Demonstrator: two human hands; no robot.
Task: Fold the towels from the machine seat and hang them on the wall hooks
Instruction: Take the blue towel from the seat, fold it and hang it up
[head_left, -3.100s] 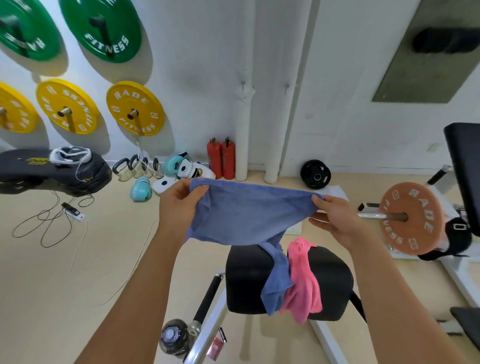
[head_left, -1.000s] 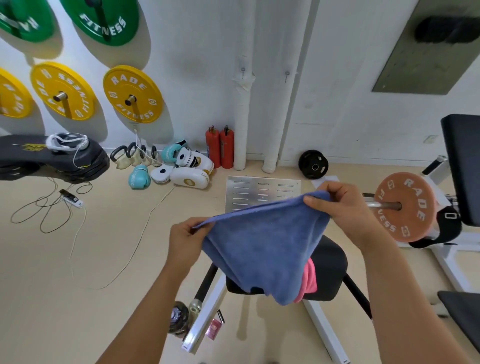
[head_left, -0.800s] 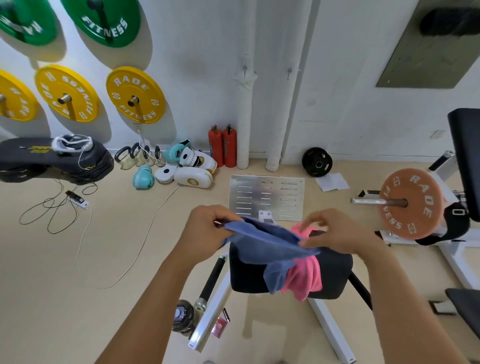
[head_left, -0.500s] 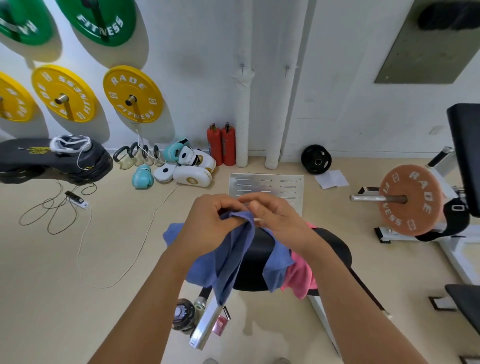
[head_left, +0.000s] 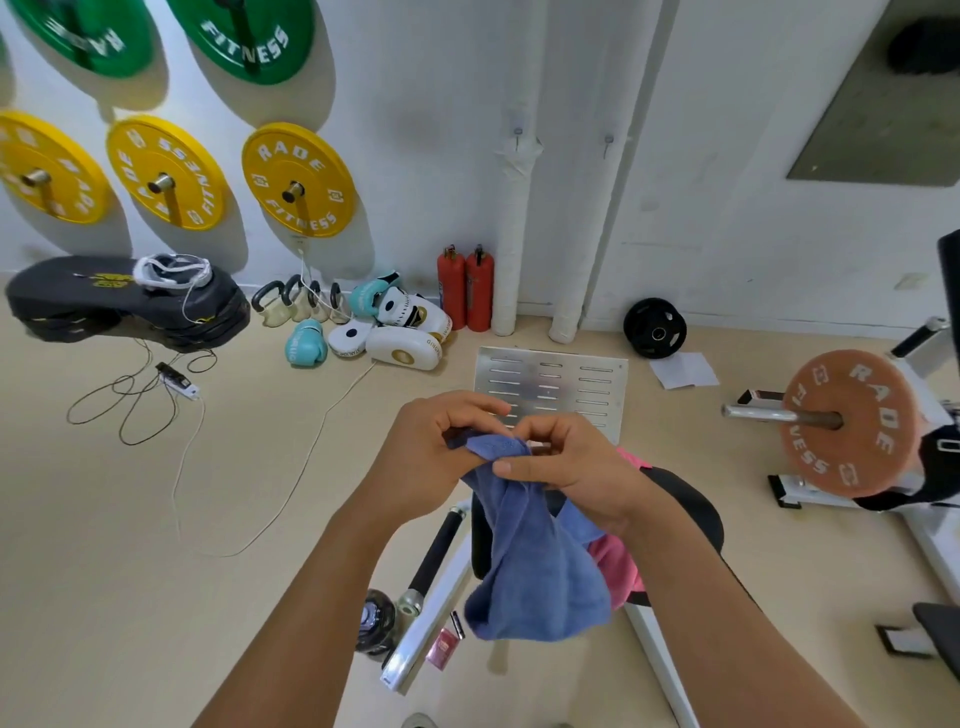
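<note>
A blue towel (head_left: 535, 566) hangs folded over in front of me, its top corners bunched together. My left hand (head_left: 431, 457) and my right hand (head_left: 566, 467) both pinch that top edge, held close together above the black machine seat (head_left: 691, 509). A pink towel (head_left: 618, 571) lies on the seat, mostly hidden behind the blue one and my right wrist. Two small wall hooks show on the white wall, the left hook (head_left: 518, 136) and the right hook (head_left: 608, 143).
A metal slotted plate (head_left: 550, 384) lies on the floor beyond the seat. Red extinguishers (head_left: 465, 293), boxing gloves and pads (head_left: 400, 332) sit by the wall. A loaded orange weight plate (head_left: 852, 421) juts in at right. Cables (head_left: 140, 410) trail at left.
I brought the spread blue towel's two corners together. My hands, wide apart a second ago, now meet at the centre, and the towel hangs doubled below them.
</note>
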